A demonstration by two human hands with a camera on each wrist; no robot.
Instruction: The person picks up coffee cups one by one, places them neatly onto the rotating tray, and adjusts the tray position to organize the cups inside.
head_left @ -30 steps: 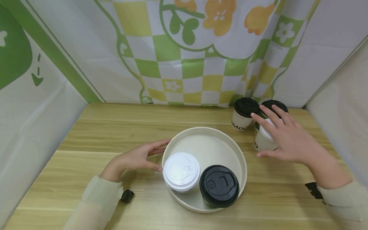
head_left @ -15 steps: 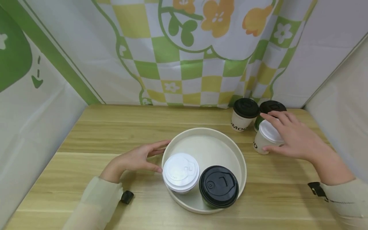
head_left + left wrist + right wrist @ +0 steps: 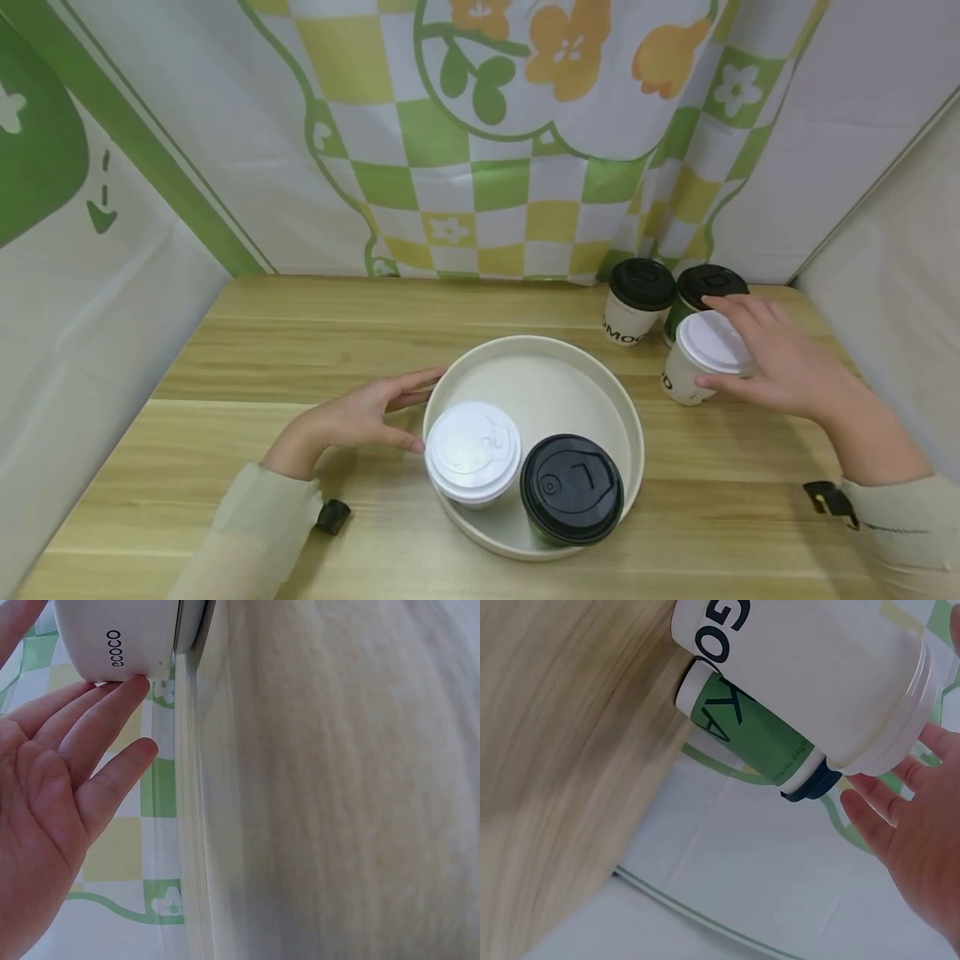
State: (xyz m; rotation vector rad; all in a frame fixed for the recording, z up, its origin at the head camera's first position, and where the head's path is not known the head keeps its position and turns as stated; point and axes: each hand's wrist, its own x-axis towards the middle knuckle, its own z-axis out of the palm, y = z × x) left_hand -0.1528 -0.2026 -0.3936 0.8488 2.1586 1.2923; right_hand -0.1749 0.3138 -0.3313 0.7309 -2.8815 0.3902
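Wooden tabletop (image 3: pixel 300 342): light wood, streaked grain; beyond it a patterned cloth (image 3: pixel 502 175), checks of green, yellow and white, orange flowers higher up

Right hand (image 3: pixel 791 367): thumb and fingers apart, placed about a white lid; whether they press on it I cannot tell

White-lidded cup (image 3: pixel 708 346): far right part of the table, standing upright; pale body, dark lettering, "GO" readable from the right wrist

Cup to hand: within the gap between thumb and fingers, thumb by the lid's near side, fingertips toward its far side, palm to the right

Green cup (image 3: pixel 754 739): just behind the white-lidded one; green band with dark letters, black lid, partly overlapped by fingertips in the head view

Pale cup (image 3: pixel 630 318): just left of the green cup, black lid, dark lettering low on its side

Left hand (image 3: pixel 363 412): fingers fairly straight, thumb apart from them, tips at the tray's left side

Round tray (image 3: pixel 573 379): cream, raised rim, between the hands

Tray load: second white lid (image 3: pixel 472 446) at left, large black lid (image 3: pixel 572 487) beside it, each on a cup

Versus one second ago: right hand drawn back rightward, fingers less spread, more white lid showing; left hand and tray look unmoved
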